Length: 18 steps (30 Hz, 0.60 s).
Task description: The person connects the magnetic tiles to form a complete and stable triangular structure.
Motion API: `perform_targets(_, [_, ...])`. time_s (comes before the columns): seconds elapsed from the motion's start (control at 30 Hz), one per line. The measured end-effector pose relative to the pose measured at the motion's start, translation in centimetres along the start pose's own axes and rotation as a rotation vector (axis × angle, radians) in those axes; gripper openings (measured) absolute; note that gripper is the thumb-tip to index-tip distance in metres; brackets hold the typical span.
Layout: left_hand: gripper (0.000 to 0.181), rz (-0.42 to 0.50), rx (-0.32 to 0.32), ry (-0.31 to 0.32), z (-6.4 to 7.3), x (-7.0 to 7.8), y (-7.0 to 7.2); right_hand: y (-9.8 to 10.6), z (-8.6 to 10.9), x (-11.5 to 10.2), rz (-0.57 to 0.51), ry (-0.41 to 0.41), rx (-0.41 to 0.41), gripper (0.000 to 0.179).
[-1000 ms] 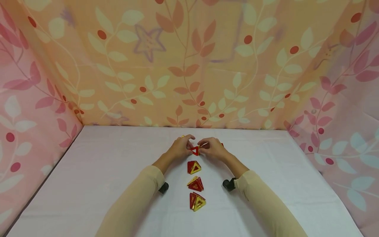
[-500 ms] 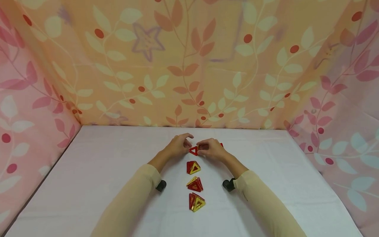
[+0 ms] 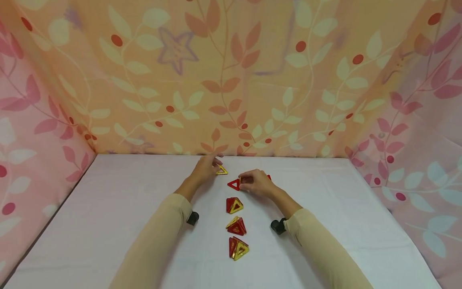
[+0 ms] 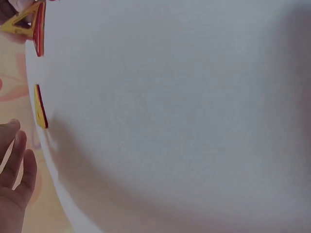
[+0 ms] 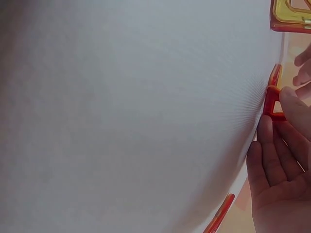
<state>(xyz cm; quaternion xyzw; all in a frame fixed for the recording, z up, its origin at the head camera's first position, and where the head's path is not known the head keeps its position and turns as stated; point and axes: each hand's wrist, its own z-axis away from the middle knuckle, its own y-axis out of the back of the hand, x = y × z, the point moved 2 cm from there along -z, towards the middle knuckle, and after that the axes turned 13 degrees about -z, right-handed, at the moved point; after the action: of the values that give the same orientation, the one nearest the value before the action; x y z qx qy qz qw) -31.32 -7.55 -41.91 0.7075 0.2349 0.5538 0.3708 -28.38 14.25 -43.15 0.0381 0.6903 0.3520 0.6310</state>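
Observation:
My right hand pinches magnetic triangle tiles between thumb and fingers. A red triangle tile points left from its fingertips, and a yellow triangle tile joins it at an edge in the left wrist view. My left hand is raised near the table's far edge, its fingers loosely extended. Beside its fingertips lies a yellow triangle tile, partly covered in the head view; the left wrist view shows a gap between them. Another red tile shows partly behind my right hand.
Three clusters of red and yellow triangle tiles stand in a column towards me: a far cluster, a middle cluster and a near cluster. A floral curtain rises behind the white table.
My left hand has moved from the red tile back and to the left, towards the far yellow tile, which has come into view. The right hand keeps its grip in nearly the same place.

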Motion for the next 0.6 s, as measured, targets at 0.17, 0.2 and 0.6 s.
perform_targets(0.17, [0.040,0.006,0.003,0.069,-0.3,-0.7,0.1,-0.1,0.0,0.0,-0.011,0.001,0.000,0.038])
perform_targets(0.2, [0.039,0.005,0.005,0.068,-0.3,-0.8,0.1,-0.1,-0.1,0.0,-0.011,0.004,-0.002,0.038])
perform_targets(0.6, [0.039,-0.061,-0.067,0.020,-0.6,-1.1,-0.6,0.1,0.1,-0.2,-0.011,0.006,-0.009,0.039])
